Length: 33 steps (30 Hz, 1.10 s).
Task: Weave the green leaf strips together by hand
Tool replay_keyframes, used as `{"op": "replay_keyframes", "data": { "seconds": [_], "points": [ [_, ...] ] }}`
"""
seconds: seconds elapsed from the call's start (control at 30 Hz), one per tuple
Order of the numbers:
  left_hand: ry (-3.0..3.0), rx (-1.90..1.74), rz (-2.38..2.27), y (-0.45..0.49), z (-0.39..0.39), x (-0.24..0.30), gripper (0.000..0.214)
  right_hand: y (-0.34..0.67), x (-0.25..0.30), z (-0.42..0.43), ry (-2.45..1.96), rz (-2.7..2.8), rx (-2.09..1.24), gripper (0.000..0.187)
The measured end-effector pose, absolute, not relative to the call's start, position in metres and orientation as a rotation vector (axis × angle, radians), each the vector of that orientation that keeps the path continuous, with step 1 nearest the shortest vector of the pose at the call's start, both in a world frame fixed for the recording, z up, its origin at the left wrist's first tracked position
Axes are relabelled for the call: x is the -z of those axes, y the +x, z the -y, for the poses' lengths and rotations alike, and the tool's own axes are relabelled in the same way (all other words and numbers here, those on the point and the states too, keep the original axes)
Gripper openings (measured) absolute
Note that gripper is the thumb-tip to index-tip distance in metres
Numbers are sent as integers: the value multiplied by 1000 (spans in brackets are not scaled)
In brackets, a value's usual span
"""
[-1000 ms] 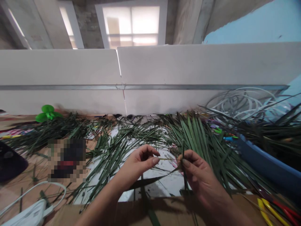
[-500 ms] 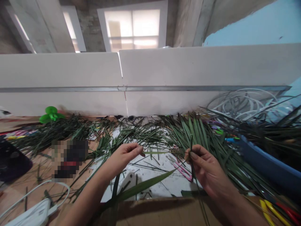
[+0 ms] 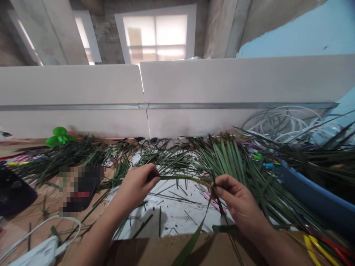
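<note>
in the head view, one narrow green palm strip is held across the space between the left hand and the right hand, above a white sheet laid on the bench. the hands have been brought nearer each other than in the earlier pictures, and the strip is now seen reaching from one hand to the other. on the left hand, the fingers are closed together on one end of the strip. on the right hand, the fingers are clamped on the other end, and one thin dark stem is gripped there too. one long green leaf is seen hanging down from the right hand over a cardboard box. one pair of pink-handled scissors is partly covered by the right hand, though it was seen more fully before. a large heap of palm strips is spread along the bench, too many to be counted. one blue tub is seen at the right, with one white coil behind it. one green plastic piece is placed at the far left, and one white plug with its cord lies near the lower left corner.
</note>
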State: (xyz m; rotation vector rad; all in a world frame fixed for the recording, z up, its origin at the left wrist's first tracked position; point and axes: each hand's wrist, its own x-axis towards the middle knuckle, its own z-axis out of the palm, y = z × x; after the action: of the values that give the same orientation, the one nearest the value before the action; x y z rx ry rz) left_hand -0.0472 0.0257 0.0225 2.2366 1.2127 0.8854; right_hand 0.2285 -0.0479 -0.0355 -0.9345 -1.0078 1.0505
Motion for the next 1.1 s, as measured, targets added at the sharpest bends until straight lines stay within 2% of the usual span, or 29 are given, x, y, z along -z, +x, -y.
{"op": "replay_keyframes", "data": {
  "seconds": [0.17,0.3,0.47,0.57,0.8,0.93,1.1],
  "points": [
    [2181,-662,-1159,-20,-16,-9,24,225,40,48,-930,1086,-1076,21],
    [2169,-478,-1149,-16,-20,-5,23,224,38,48,-929,1075,-1091,20],
    [2030,-900,-1255,-20,-26,-7,20,223,36,48,-940,1065,-1090,22],
    [1773,-1024,-1097,-12,-22,-8,13,223,42,46,-971,1121,-1077,21],
    [1356,-851,-775,14,-14,-6,26,223,53,43,-1038,1238,-964,21],
    [1234,-685,-688,23,-11,0,42,221,51,45,-1052,1274,-946,22],
    [1150,-571,-590,26,-9,10,34,219,52,43,-1042,1235,-961,23]
  ]
}}
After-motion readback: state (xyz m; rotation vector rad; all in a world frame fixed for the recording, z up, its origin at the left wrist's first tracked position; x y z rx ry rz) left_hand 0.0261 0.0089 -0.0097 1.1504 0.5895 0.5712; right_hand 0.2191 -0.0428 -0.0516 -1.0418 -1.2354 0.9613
